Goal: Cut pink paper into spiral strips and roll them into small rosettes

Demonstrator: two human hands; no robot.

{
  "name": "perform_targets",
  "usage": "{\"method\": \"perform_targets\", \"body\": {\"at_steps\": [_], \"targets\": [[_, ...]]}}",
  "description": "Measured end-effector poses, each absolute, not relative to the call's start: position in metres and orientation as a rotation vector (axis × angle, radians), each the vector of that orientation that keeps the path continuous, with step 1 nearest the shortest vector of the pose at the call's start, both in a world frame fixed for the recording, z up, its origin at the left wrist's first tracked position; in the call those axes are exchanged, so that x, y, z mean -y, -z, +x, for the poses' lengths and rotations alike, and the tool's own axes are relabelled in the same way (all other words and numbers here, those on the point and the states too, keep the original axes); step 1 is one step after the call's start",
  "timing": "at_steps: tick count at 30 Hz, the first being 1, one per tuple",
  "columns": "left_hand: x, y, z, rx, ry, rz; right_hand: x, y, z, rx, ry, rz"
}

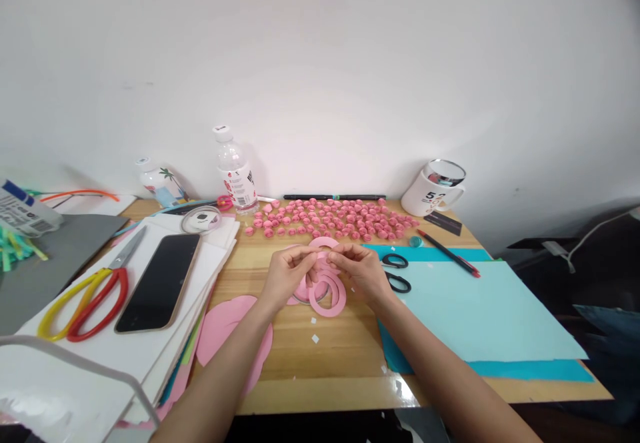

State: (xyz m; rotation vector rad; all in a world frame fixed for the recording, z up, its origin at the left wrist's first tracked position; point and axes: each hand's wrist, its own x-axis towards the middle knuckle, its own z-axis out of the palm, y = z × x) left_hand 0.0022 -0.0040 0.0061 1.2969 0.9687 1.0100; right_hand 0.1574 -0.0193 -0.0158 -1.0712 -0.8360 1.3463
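Both my hands meet over the middle of the wooden table. My left hand and my right hand pinch the two ends of a pink paper spiral strip, whose coils hang down in rings between them onto the table. Behind the hands lie several small rolled pink paper roses spread across the table. A flat pink paper shape lies under my left forearm.
Left: a black phone and yellow-red scissors on white sheets, tape roll, two water bottles. Right: black scissors, light blue paper, red pen, white mug. A black rod lies by the wall.
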Motion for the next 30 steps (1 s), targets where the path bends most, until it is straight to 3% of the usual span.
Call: {"method": "perform_targets", "body": {"at_steps": [30], "targets": [[0.003,-0.0056,0.0017,-0.997,-1.019,1.294,0.0183,0.0179,0.1593,0.802,-1.396,-1.078]]}}
